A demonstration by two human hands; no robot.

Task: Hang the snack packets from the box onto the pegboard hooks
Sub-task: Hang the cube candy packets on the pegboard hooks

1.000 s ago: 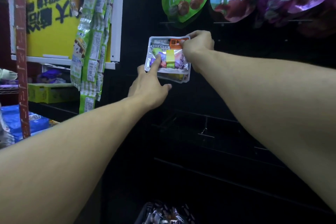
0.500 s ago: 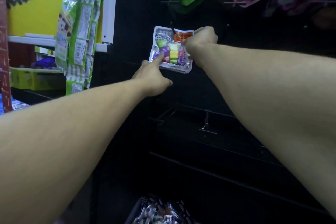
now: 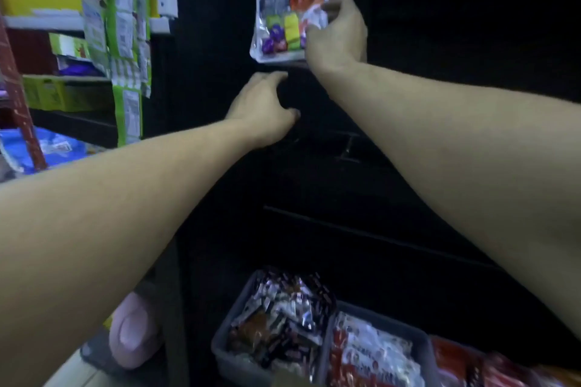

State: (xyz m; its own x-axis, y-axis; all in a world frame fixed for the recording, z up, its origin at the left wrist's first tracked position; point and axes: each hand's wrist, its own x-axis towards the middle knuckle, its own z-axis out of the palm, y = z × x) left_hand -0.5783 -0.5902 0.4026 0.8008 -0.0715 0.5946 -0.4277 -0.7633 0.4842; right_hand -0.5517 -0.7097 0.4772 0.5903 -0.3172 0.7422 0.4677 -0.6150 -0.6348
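Right hand (image 3: 338, 36) pinches the snack packet (image 3: 283, 23) against the dark pegboard (image 3: 440, 41); left hand (image 3: 262, 105), fingers loosely curled and holding nothing, sits just below the packet, apart from it

No text I can read rn. Packet (image 3: 284, 22) in my right hand (image 3: 338, 36) has an orange label w/ print, too blurry. Green strips (image 3: 125, 31) hanging on the left have white labels, also unreadable.

Both forearms bare, no sleeves in view. Left hand (image 3: 262, 104), right hand (image 3: 338, 36): no gloves, no rings, no watch.
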